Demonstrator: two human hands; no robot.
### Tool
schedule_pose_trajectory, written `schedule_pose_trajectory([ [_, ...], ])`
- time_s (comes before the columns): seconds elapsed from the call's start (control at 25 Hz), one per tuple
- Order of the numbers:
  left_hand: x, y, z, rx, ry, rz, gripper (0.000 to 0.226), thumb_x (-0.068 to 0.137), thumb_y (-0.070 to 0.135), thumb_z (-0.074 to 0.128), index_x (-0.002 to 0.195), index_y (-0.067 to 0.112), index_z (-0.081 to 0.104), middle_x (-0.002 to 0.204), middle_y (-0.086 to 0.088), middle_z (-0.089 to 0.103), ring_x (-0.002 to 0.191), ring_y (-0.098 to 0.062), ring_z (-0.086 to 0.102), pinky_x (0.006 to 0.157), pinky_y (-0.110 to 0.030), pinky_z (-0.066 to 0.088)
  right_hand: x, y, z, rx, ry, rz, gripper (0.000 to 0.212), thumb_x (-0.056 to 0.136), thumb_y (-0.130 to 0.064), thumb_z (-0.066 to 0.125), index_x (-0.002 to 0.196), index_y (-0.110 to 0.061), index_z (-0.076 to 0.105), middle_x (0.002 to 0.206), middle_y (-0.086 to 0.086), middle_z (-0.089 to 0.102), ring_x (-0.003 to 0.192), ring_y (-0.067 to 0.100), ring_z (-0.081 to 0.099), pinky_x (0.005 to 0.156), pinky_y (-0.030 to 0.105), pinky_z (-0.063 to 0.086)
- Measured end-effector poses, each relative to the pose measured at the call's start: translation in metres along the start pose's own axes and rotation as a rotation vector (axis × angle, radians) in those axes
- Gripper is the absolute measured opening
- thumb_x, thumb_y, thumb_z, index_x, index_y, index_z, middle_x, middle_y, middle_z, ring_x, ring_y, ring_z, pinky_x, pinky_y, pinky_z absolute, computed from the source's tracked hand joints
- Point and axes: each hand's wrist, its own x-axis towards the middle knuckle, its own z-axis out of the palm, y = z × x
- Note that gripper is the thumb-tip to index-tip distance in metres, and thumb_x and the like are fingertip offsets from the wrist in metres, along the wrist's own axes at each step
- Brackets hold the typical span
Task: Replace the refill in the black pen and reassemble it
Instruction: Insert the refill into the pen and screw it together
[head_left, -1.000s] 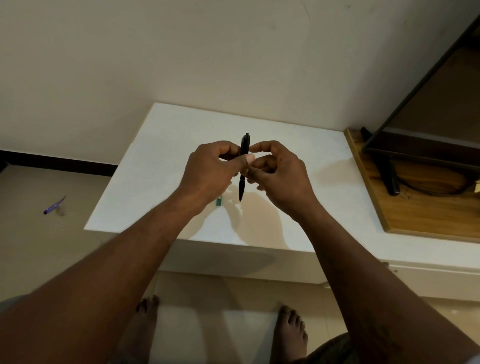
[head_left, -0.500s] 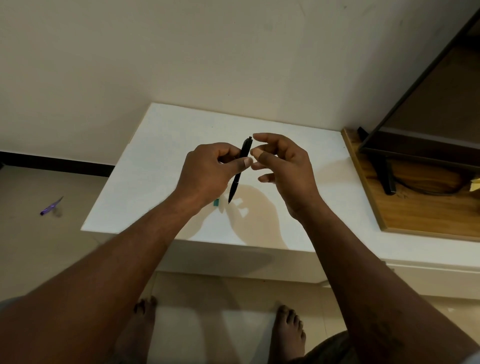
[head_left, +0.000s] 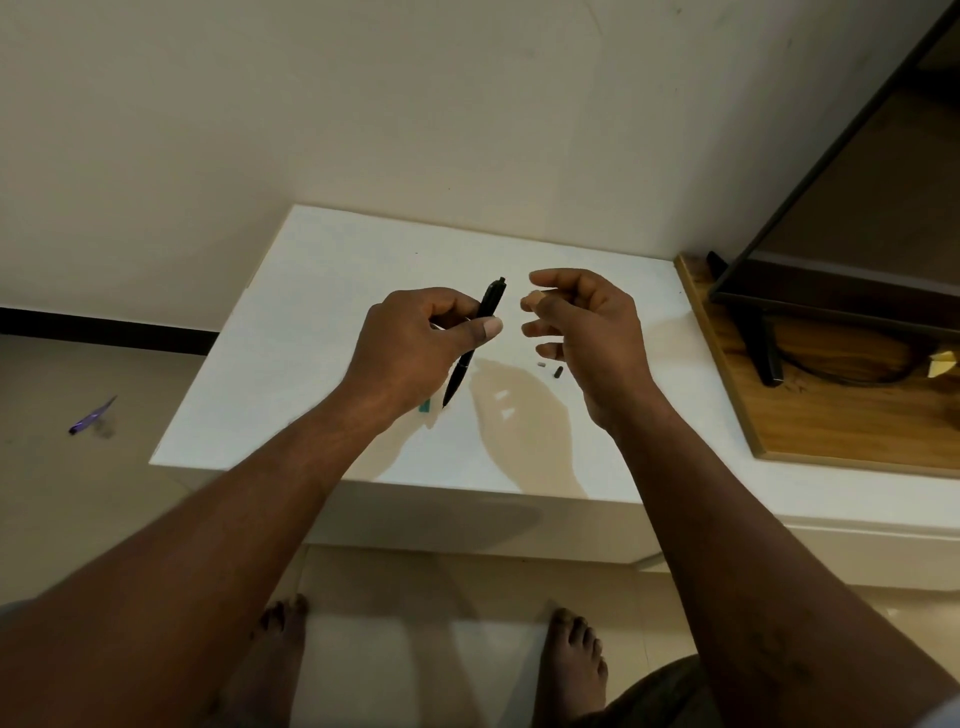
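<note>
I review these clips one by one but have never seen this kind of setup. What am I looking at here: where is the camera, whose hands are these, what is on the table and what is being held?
There is no machine. A person wears one wide-angle camera on the head, so the single picture looks down along both forearms to the bare feet. The left hand pinches a black pen, held tilted above the white table. The right hand is beside it, fingers loosely curled, apart from the pen and apparently empty. On the table lie two tiny parts below the right hand and a small green piece near the pen tip; what they are is too small to tell. A wooden board holding a dark screen sits at right.
</note>
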Motion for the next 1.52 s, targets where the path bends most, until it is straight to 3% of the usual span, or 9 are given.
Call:
schedule_pose_trajectory([
  [0.16,-0.002,0.005,0.003,-0.052,-0.035,-0.018,0.017,0.082,0.045,0.082,0.089,0.03,0.078,0.084,0.008,0.075,0.085,-0.017,0.071,0.079,-0.042,0.061,0.007,0.003,-0.013,-0.074,0.086,0.033,0.018,0.093,-0.015,0.068,0.108,-0.021,0.077,0.097,-0.001,0.081,0.077,0.011,0.077,0.065,0.024,0.055],
  [0.44,-0.003,0.008,0.004,-0.079,-0.022,0.029,0.017,0.087,0.035,0.08,0.104,0.033,0.079,0.089,0.013,0.078,0.085,0.002,0.069,0.071,-0.007,0.047,0.008,0.004,-0.017,-0.144,0.104,0.03,0.014,0.094,-0.017,0.069,0.105,-0.021,0.076,0.095,-0.001,0.08,0.074,0.009,0.076,0.062,0.02,0.055],
  [0.6,-0.005,0.007,0.006,-0.014,0.013,0.047,0.017,0.086,0.039,0.08,0.102,0.035,0.08,0.095,0.024,0.074,0.096,0.004,0.066,0.077,-0.013,0.042,0.007,0.005,-0.016,-0.22,0.094,0.017,0.014,0.093,-0.017,0.069,0.104,-0.021,0.076,0.091,-0.002,0.08,0.072,0.009,0.076,0.059,0.024,0.058],
  [0.76,-0.003,0.004,0.006,-0.04,0.024,0.038,0.015,0.084,0.039,0.081,0.099,0.035,0.08,0.095,0.023,0.076,0.098,0.008,0.066,0.083,-0.014,0.04,0.01,0.011,-0.018,-0.319,0.114,0.003,0.01,0.092,-0.02,0.071,0.1,-0.023,0.076,0.086,-0.004,0.079,0.07,0.007,0.076,0.057,0.022,0.057],
  [0.92,-0.003,0.003,0.007,-0.054,0.007,0.038,0.014,0.083,0.039,0.082,0.097,0.035,0.081,0.093,0.022,0.077,0.095,0.015,0.065,0.084,-0.011,0.038,0.014,0.024,-0.02,-0.565,0.117,-0.062,0.006,0.092,-0.027,0.073,0.097,-0.025,0.077,0.079,-0.014,0.073,0.074,0.004,0.07,0.07,0.024,0.054],
  [1.08,-0.004,0.003,0.007,-0.035,0.008,0.05,0.015,0.084,0.038,0.082,0.098,0.033,0.081,0.092,0.023,0.077,0.094,0.014,0.065,0.082,-0.009,0.037,0.017,0.034,-0.02,-0.711,0.074,-0.099,0.007,0.091,-0.03,0.075,0.096,-0.026,0.077,0.088,-0.015,0.073,0.087,0.01,0.07,0.077,0.031,0.054],
  [1.2,-0.004,0.003,0.006,-0.024,0.014,0.045,0.015,0.084,0.039,0.082,0.098,0.033,0.081,0.091,0.024,0.076,0.095,0.012,0.066,0.08,-0.007,0.037,0.02,0.041,-0.022,-0.87,0.066,-0.109,0.008,0.092,-0.033,0.076,0.097,-0.027,0.079,0.106,-0.005,0.071,0.104,0.017,0.067,0.075,0.03,0.047],
  [1.32,-0.005,0.004,0.006,-0.039,0.012,0.037,0.014,0.084,0.038,0.082,0.098,0.033,0.081,0.091,0.023,0.076,0.096,0.008,0.067,0.083,-0.01,0.039,0.018,0.047,-0.023,-1.001,0.048,-0.079,0.018,0.093,-0.037,0.077,0.108,-0.027,0.08,0.125,0.004,0.063,0.125,0.025,0.055,0.087,0.036,0.049],
  [1.52,-0.006,0.006,0.005,-0.042,0.016,0.043,0.015,0.085,0.037,0.081,0.099,0.031,0.081,0.09,0.019,0.076,0.096,0.001,0.069,0.086,-0.015,0.045,0.015,0.052,-0.017,-1.026,0.021,-0.032,0.018,0.096,-0.037,0.073,0.11,-0.028,0.079,0.124,0.004,0.062,0.124,0.027,0.053,0.095,0.047,0.055],
])
